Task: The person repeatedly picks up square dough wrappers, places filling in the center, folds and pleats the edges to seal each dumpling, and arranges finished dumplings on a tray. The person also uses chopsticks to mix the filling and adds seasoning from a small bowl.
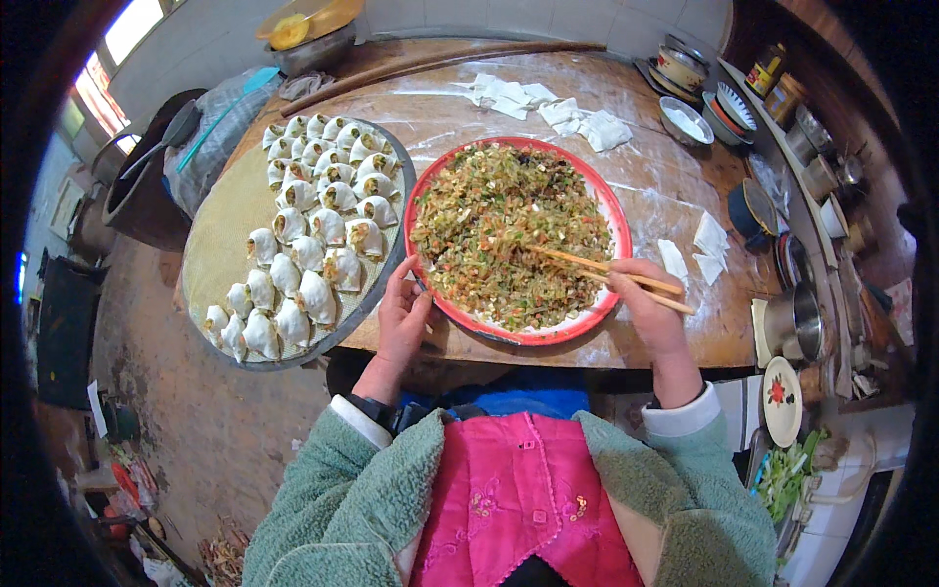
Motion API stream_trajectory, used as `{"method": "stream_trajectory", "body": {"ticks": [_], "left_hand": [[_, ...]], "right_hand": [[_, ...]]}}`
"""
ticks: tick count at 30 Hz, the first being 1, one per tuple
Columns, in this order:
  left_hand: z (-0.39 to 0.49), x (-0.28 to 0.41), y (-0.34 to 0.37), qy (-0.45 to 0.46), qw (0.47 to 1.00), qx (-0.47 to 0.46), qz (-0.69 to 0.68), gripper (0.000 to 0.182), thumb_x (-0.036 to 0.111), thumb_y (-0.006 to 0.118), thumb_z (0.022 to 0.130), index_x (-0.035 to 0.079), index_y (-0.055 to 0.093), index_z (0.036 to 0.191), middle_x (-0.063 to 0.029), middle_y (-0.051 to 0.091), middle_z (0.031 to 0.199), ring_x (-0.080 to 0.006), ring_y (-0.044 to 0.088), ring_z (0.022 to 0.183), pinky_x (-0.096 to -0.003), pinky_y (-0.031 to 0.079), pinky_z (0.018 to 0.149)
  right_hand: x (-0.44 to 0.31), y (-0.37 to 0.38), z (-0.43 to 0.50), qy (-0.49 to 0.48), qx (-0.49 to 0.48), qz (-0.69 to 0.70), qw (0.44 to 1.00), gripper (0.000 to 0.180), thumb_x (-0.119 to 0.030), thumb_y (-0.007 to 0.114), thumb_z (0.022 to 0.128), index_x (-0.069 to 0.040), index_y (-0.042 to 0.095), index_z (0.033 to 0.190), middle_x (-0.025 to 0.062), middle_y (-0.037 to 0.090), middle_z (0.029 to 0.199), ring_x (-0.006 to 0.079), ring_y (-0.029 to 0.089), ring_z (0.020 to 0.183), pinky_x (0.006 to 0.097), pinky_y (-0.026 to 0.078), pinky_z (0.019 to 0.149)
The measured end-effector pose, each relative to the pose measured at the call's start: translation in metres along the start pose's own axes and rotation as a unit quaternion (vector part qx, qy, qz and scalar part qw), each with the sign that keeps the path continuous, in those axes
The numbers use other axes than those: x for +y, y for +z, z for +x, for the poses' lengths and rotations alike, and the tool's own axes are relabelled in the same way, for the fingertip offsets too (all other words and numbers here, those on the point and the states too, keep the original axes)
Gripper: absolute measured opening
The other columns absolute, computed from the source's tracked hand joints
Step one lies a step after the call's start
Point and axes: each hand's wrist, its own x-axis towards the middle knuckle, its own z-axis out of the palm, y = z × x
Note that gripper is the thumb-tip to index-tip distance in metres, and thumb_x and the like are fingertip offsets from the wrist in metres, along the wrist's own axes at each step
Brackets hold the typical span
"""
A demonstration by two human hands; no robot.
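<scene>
A large red-rimmed enamel basin point(623, 213) sits on the wooden table before me, heaped with chopped vegetable filling point(506, 227). My left hand point(403, 312) grips its near left rim, thumb and fingers around the edge. A pair of wooden chopsticks point(649, 282) is held in my right hand point(649, 312) over the basin's right side, and their tips are sunk in the filling. To the left, a round mesh tray point(227, 198) with a dark rim bears many folded wrapper dumplings point(315, 297) in rows. Some show filling at their open ends.
Stacked dough wrappers point(506, 95) lie at the table's back, with more wrappers point(710, 246) on the right. Behind the tray rests a long wooden rolling pin point(440, 62). Bowls point(686, 121) and a steel pot point(796, 323) line the right side. The tray overhangs the table's left edge.
</scene>
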Motion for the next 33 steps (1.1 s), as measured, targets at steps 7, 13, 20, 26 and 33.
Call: {"method": "stream_trajectory", "body": {"ticks": [7,13,20,26,33], "left_hand": [[0.0,-0.001,0.0,0.01,1.0,-0.001,0.016,0.051,-0.003,0.047,0.079,0.007,0.034,0.127,0.0008,0.046,0.072,-0.005,0.047,0.058,-0.0176,0.04,0.049],[0.001,-0.002,0.001,0.007,1.0,-0.004,-0.014,0.05,-0.002,0.047,0.079,0.006,0.034,0.127,-0.0005,0.048,0.073,-0.0062,0.048,0.057,-0.0183,0.041,0.047],[0.002,-0.006,-0.003,-0.001,1.0,-0.008,-0.011,0.05,0.0,0.049,0.08,0.008,0.034,0.127,-0.0009,0.048,0.075,-0.0061,0.049,0.056,-0.017,0.04,0.044],[0.002,-0.008,-0.001,0.008,1.0,-0.001,-0.005,0.049,-0.002,0.049,0.08,0.007,0.035,0.126,-0.0001,0.047,0.075,-0.0056,0.048,0.058,-0.0171,0.04,0.049],[0.001,-0.002,0.0,0.014,1.0,0.0,-0.011,0.05,0.002,0.052,0.08,0.007,0.035,0.127,0.0012,0.047,0.073,-0.0049,0.046,0.059,-0.0172,0.04,0.051]], "right_hand": [[0.007,-0.023,-0.021,0.104,-0.136,0.025,0.985,0.011,-0.007,0.06,0.076,0.0,0.061,0.084,0.0064,0.061,0.077,0.0119,0.057,0.069,0.0244,0.047,0.063],[0.023,-0.015,0.025,0.028,0.015,0.034,0.999,0.015,-0.008,0.059,0.079,0.002,0.058,0.09,0.0093,0.061,0.081,0.0145,0.059,0.071,0.0257,0.05,0.065],[-0.015,-0.049,0.014,0.019,0.089,0.076,0.993,0.017,-0.006,0.058,0.078,0.001,0.059,0.093,0.0085,0.06,0.083,0.0143,0.059,0.069,0.0237,0.051,0.062],[0.013,-0.028,0.011,0.058,0.134,0.027,0.989,0.014,-0.008,0.057,0.079,0.0,0.061,0.09,0.0067,0.059,0.079,0.0114,0.057,0.066,0.0232,0.048,0.06],[-0.018,0.022,0.022,-0.009,0.057,0.046,0.997,0.012,-0.007,0.059,0.077,0.001,0.062,0.086,0.0048,0.059,0.075,0.0089,0.055,0.064,0.0209,0.045,0.055]]}}
